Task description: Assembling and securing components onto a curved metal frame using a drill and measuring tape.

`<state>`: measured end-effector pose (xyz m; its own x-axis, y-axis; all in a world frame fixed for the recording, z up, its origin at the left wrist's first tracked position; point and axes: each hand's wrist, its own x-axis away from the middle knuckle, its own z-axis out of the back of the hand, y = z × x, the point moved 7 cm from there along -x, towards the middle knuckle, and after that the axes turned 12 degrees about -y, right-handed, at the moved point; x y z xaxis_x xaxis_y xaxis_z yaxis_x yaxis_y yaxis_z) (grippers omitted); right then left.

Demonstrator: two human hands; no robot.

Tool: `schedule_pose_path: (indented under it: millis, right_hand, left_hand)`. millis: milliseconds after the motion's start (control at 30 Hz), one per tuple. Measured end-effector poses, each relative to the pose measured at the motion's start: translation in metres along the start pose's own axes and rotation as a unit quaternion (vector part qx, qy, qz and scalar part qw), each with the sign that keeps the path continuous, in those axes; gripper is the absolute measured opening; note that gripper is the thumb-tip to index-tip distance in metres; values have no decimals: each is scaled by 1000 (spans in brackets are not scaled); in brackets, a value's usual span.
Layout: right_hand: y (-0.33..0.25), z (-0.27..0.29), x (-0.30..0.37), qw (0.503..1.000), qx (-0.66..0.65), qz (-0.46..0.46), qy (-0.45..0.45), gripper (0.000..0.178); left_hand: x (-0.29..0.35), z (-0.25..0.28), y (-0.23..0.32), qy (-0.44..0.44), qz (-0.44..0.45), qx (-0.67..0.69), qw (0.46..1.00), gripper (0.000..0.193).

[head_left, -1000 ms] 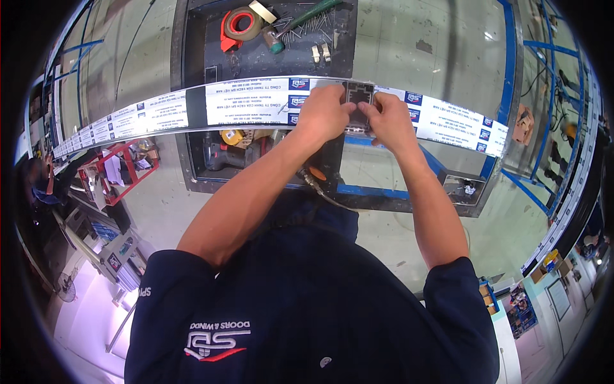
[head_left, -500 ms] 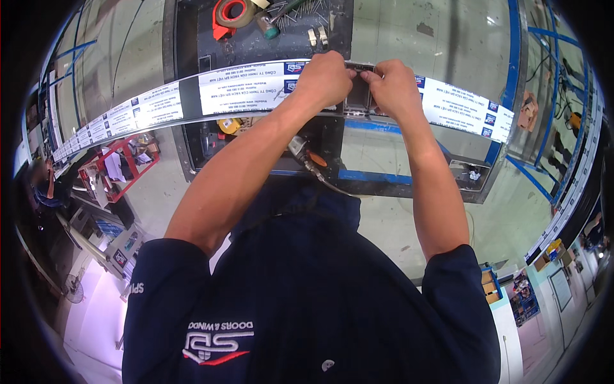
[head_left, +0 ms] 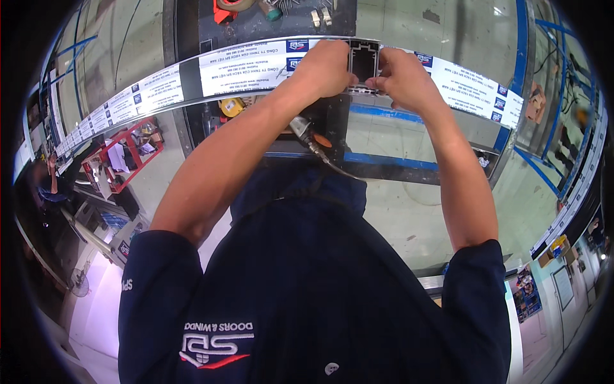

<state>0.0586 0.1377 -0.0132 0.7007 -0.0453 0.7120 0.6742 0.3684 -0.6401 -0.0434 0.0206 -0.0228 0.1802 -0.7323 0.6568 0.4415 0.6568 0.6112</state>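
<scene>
A long bar [head_left: 246, 67] wrapped in white printed film runs across in front of me, its far right part [head_left: 465, 89] sloping down. Between my hands is a dark, slotted profile piece [head_left: 364, 63] with thin silvery edges, looking like a hollow metal section. My left hand [head_left: 325, 69] bends over the bar, its fingertips closed at the piece's left edge. On the other side my right hand [head_left: 404, 78] is closed, thumb and fingers pressing at the right edge, low down. The undersides of both grips are hidden.
Beyond the bar, a dark tabletop [head_left: 288, 25] carries a tape roll [head_left: 235, 5], a green-ended tool [head_left: 272, 11] and two small pale pieces [head_left: 321, 17]. Nearer me lie an air tool [head_left: 310, 136] with a hose and a yellow tool [head_left: 231, 107]. A red rack [head_left: 131, 153] stands left.
The bar, the dark piece and both hands appear higher in the view. My right hand has shifted rightward, and the fingertips have gone from the piece's upper part to its lower part.
</scene>
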Motion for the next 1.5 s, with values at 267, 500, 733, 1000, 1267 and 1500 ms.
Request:
schedule_pose_path:
  millis: [267,500,733,1000,1267,1500]
  right_hand:
    - [-8,-12,2,974,203,56,77,37]
    - [-18,-16,4,964,257,31,59,43]
    - [-9,-13,-4,964,257,35,50,46]
    - [27,-26,19,991,-74,50,98,37]
    - [48,-42,21,955,-181,122,201,32]
    - [62,-86,96,888,-198,136,393,23]
  left_hand:
    - [5,-6,22,-54,48,-148,986,42]
    - [1,-10,19,-53,62,-169,982,46]
    - [4,4,25,-87,63,-202,973,47]
    - [142,-17,-26,273,-95,48,956,26]
    - [227,-91,-233,339,167,98,921,17]
    - [98,-53,-283,156,281,-132,938,27]
